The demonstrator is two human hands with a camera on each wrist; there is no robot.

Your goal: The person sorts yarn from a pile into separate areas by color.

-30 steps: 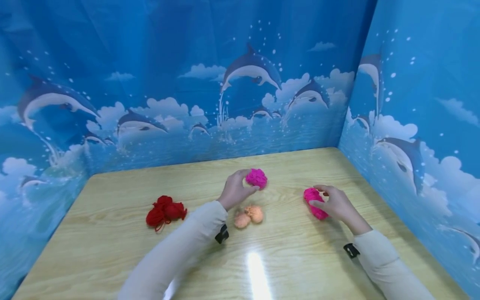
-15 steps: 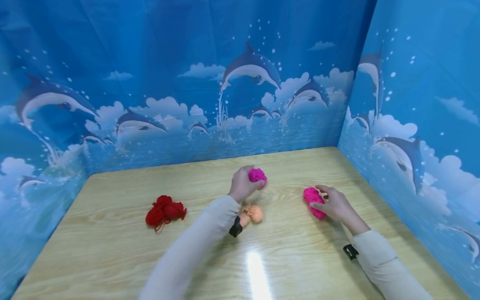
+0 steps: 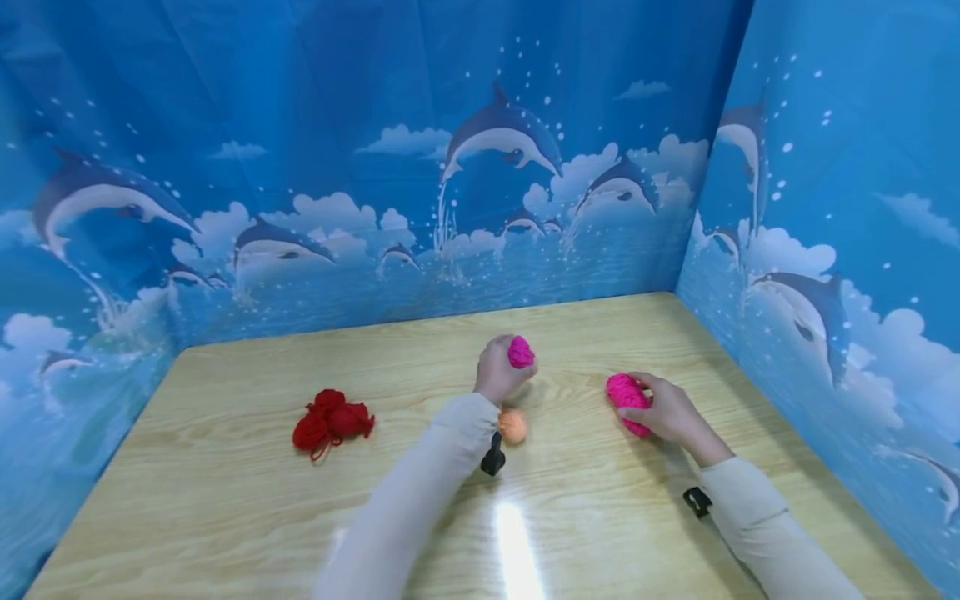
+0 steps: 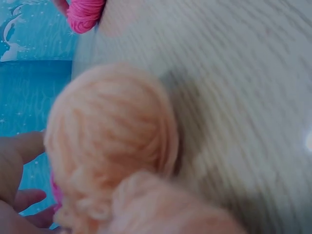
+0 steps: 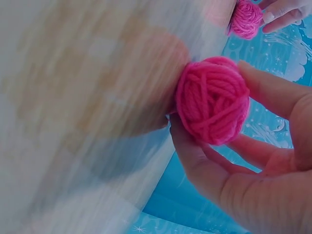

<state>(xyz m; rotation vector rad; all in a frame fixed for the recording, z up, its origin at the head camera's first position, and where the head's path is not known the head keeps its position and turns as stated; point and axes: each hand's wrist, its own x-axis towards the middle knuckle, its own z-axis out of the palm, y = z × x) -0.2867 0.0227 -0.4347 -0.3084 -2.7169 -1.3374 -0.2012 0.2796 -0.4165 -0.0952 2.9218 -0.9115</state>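
My left hand (image 3: 498, 372) grips a magenta yarn ball (image 3: 521, 352) near the middle back of the table, its fingers wrapped around the far side. Only a sliver of that ball shows in the left wrist view, behind peach yarn. Toward the right, my right hand (image 3: 670, 410) holds an oblong hot-pink yarn ball (image 5: 212, 100) between thumb and fingers, low at the tabletop. Just below the left wrist lies a peach yarn ball (image 3: 513, 426). A second peach lump (image 4: 170, 207) beside it is hidden by the sleeve in the head view.
A bundle of red yarn (image 3: 332, 422) with a loose strand lies on the left of the wooden table (image 3: 195, 500). Blue dolphin-print curtains (image 3: 337, 167) hang along the table's back and right edges. Small black devices are strapped at both wrists.
My left hand has moved right and wrapped farther around the magenta ball, its forearm now covering one peach lump. The right hand's fingers have drawn in closer on the hot-pink ball.
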